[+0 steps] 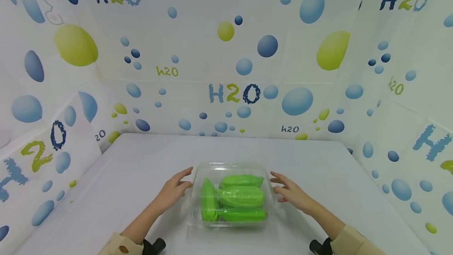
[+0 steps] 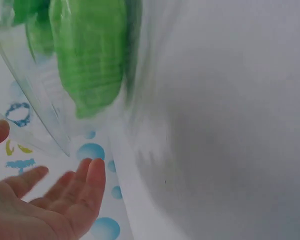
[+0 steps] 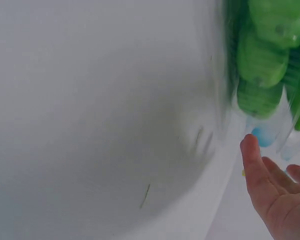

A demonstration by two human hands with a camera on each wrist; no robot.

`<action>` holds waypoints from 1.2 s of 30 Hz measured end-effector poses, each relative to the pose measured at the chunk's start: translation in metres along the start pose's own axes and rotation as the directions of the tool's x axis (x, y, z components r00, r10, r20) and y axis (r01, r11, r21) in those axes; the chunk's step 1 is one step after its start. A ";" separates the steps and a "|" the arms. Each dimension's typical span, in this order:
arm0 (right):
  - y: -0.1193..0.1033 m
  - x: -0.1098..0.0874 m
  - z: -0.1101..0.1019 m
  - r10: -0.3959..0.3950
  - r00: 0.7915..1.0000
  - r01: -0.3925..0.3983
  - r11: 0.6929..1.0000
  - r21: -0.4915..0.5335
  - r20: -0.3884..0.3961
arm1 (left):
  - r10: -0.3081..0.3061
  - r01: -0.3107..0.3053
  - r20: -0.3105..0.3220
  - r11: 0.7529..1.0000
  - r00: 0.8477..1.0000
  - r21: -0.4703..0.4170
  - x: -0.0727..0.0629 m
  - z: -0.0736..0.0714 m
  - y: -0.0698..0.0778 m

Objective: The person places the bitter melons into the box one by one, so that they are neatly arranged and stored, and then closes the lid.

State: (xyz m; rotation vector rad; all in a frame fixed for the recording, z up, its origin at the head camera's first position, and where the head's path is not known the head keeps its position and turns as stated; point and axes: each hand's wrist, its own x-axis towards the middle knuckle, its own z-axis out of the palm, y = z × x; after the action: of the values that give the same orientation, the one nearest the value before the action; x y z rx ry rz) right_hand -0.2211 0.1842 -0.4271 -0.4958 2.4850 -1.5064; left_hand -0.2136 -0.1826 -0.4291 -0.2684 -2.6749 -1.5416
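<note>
A clear plastic box (image 1: 231, 223) sits on the white table, its lid apparently closed. Inside lie several bright green, bumpy, elongated things that look like vegetables: one upright at the left (image 1: 210, 202), the others stacked crosswise, such as the middle one (image 1: 242, 196). My left hand (image 1: 171, 190) is beside the box's left side, fingers loosely extended. On the opposite side my right hand (image 1: 292, 194) hovers with spread, relaxed fingers. Both wrist views show a gap between the fingertips and the box, around the left hand (image 2: 65, 205) and the right hand (image 3: 277, 195).
The white table (image 1: 155, 152) extends around the box. Behind and at both sides stand white sheets (image 1: 198, 38) printed with blue and green drops and H2O lettering. A dark wrist camera (image 1: 154, 246) sits at the left cuff, and another (image 1: 320, 247) at the right.
</note>
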 end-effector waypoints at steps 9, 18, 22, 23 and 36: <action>-0.003 -0.025 0.005 0.162 0.983 -0.173 0.974 0.144 0.083 | -0.206 0.217 0.076 0.960 0.976 -0.179 -0.037 0.003 0.010; 0.002 -0.041 0.009 0.177 0.943 -0.260 0.919 0.295 0.281 | -0.243 0.365 0.368 0.878 0.898 -0.310 -0.069 -0.005 0.004; 0.004 -0.046 0.009 0.128 0.913 -0.271 0.900 0.341 0.387 | -0.201 0.366 0.433 0.866 0.879 -0.341 -0.075 -0.005 0.005; 0.004 -0.047 0.009 0.114 0.908 -0.270 0.896 0.353 0.403 | -0.194 0.366 0.440 0.862 0.877 -0.349 -0.076 -0.004 0.006; 0.007 -0.044 0.006 0.062 0.920 -0.233 0.881 0.413 0.387 | -0.157 0.355 0.423 0.823 0.893 -0.444 -0.068 0.005 0.007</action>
State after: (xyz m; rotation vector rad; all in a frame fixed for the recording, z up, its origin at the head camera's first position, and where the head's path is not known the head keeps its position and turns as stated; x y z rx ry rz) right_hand -0.1800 0.1986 -0.4371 -0.4346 1.7723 -1.6787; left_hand -0.1447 -0.1835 -0.4335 -0.2301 -2.5692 -2.5268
